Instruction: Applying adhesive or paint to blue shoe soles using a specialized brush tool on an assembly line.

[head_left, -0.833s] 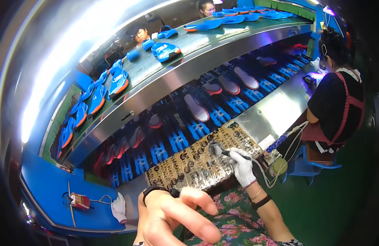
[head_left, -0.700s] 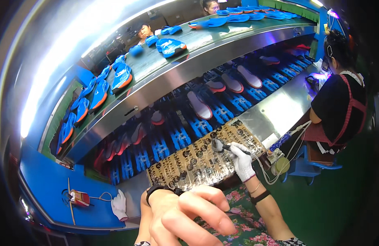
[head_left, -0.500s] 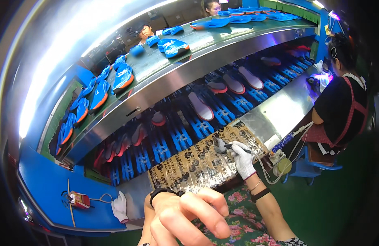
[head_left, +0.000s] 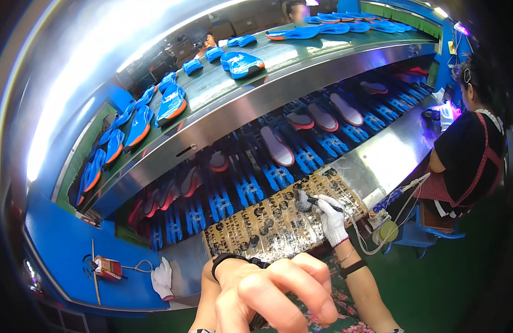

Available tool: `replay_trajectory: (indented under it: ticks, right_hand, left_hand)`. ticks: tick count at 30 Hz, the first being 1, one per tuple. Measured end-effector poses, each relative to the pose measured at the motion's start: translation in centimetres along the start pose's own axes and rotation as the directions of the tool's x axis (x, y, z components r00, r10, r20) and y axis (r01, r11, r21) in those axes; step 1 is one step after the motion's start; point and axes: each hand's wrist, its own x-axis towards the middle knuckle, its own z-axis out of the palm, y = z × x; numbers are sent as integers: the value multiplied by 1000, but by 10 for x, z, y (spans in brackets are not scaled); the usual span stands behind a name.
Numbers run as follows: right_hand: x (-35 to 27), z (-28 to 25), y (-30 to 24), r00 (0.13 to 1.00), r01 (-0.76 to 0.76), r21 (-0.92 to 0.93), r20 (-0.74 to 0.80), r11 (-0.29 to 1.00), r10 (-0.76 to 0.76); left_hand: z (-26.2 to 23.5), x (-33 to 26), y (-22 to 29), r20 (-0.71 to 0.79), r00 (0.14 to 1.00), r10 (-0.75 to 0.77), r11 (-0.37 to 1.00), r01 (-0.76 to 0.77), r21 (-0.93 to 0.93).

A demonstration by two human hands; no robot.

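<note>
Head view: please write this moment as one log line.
left hand: bare, half-curled, palm hidden | right hand: gloved, grips brush over taped board | white glove: lies at left

The grey-headed, black-handled brush [head_left: 303,205] slants over brown tape [head_left: 278,225].

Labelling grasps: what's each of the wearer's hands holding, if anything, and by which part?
Right gloved hand: a brush, by its dark handle. Left bare hand: no object visible, palm hidden.
</note>
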Motion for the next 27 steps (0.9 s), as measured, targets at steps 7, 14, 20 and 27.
replay_trajectory:
  ticks: [7, 14, 20, 27]
  right_hand:
    - [-1, -2, 0, 1000, 21, -34, -10, 999, -21]
    - [-2, -9, 2, 1000, 22, -30, -18, 999, -23]
    - [-1, -13, 4, 999, 26, -39, -22, 999, -27]
    - [2, -8, 15, 1000, 12, -76, -15, 997, -13]
  left_hand:
    - [3, 7, 0, 34, 999, -6, 1000, 7, -23]
    - [12, 19, -1, 27, 999, 37, 993, -34, -109]
    - [-22, 17, 10, 167, 986, -6, 974, 43, -223]
    - [35, 36, -35, -308, 932, 190, 871, -304, -386]
